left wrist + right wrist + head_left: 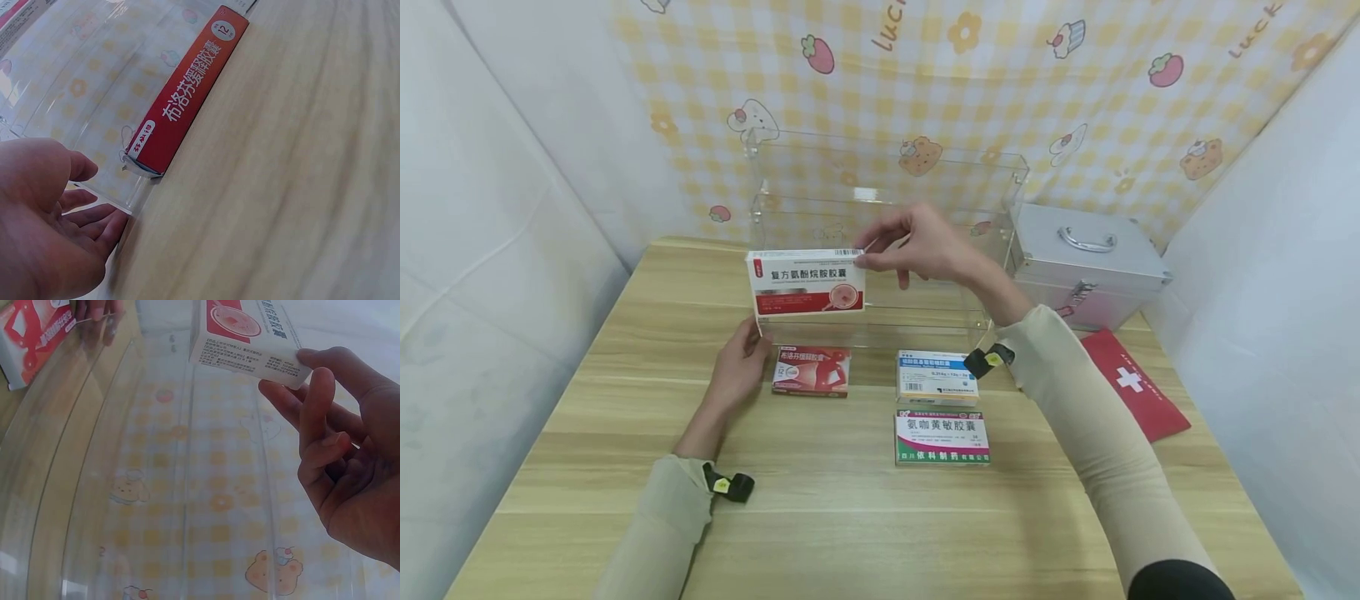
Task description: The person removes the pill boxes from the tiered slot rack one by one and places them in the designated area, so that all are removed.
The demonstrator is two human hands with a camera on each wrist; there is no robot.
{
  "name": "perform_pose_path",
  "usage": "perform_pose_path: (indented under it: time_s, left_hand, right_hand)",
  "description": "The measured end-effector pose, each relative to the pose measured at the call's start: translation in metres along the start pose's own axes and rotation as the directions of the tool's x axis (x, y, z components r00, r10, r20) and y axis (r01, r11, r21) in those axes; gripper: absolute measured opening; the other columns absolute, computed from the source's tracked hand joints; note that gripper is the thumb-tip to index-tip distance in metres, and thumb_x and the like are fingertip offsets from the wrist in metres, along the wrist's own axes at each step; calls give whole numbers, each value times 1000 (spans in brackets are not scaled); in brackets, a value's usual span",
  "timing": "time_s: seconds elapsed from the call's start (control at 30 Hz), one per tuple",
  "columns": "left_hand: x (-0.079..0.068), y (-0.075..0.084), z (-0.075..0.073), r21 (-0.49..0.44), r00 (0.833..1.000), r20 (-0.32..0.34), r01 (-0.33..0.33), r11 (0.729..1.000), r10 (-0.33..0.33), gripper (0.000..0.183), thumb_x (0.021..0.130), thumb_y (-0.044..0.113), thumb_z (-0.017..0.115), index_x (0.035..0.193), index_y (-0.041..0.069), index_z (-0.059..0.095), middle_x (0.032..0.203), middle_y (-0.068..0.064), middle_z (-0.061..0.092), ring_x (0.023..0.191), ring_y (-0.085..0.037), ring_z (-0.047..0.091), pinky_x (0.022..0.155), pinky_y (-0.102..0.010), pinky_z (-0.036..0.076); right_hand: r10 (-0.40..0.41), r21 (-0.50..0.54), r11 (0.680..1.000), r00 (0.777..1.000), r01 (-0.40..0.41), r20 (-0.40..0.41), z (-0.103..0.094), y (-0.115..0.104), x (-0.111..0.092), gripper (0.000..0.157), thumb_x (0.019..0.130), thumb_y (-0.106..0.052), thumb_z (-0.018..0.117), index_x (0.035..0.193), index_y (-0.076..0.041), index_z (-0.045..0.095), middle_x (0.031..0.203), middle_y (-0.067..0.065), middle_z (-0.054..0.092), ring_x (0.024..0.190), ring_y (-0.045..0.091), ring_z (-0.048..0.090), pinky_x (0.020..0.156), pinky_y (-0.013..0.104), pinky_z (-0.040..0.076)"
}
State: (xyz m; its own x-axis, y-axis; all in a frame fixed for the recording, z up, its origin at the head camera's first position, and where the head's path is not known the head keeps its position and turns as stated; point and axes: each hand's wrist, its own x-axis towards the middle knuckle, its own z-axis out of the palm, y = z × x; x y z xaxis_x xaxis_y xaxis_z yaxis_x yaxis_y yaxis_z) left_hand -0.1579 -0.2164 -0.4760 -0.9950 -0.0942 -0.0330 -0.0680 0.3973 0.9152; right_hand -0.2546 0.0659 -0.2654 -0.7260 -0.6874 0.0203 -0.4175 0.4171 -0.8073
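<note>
My right hand [921,246] pinches the right end of a white and red medicine box [808,283] between thumb and fingers. The box is held upright with its printed front facing me, in front of the left side of a clear acrylic tiered rack [880,333]. In the right wrist view the thumb lies on one face of the box [250,337]. At the rack's lower left corner is my left hand [741,362]. Its fingers are loosely bent, with the fingertips [112,228] right at the clear panel's edge.
Before the rack lie a red medicine box [811,372], a blue and white one [936,377] and a green and pink one [942,437]. A silver case [1086,258] and a red pouch with a white cross [1135,383] are at the right. Checked cloth [865,83] hangs behind.
</note>
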Motion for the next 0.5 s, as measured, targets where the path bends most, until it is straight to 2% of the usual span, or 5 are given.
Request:
perform_pose_path:
  time_s: [0.2, 0.37, 0.5]
  left_hand:
    - [0, 0, -1, 3, 1000, -3, 7, 1000, -7, 53, 105, 27, 45, 154, 14, 30, 151, -17, 39, 135, -34, 41, 111, -49, 36]
    - [-1, 1, -1, -2, 1000, -7, -7, 1000, 7, 52, 105, 25, 45, 154, 12, 31, 149, -18, 41, 134, -35, 42, 109, -49, 38]
    - [-1, 0, 0, -2, 1000, -8, -8, 1000, 8, 53, 105, 24, 46, 154, 13, 31, 149, -18, 41, 134, -34, 43, 110, -49, 38]
  right_hand:
    - [12, 13, 1000, 1000, -12, 12, 3, 7, -3, 22, 85, -31, 78, 101, -18, 75, 89, 1, 74, 51, 34, 59, 34, 25, 35]
    - [-1, 31, 1000, 1000, 1, 17, 6, 13, -6, 20, 86, -25, 78, 103, -14, 75, 90, 5, 74, 48, 32, 58, 33, 23, 32]
    - [4, 33, 999, 1000, -4, 17, 10, 14, -9, 20, 88, -18, 76, 105, -8, 74, 93, 10, 74, 50, 39, 57, 33, 21, 30]
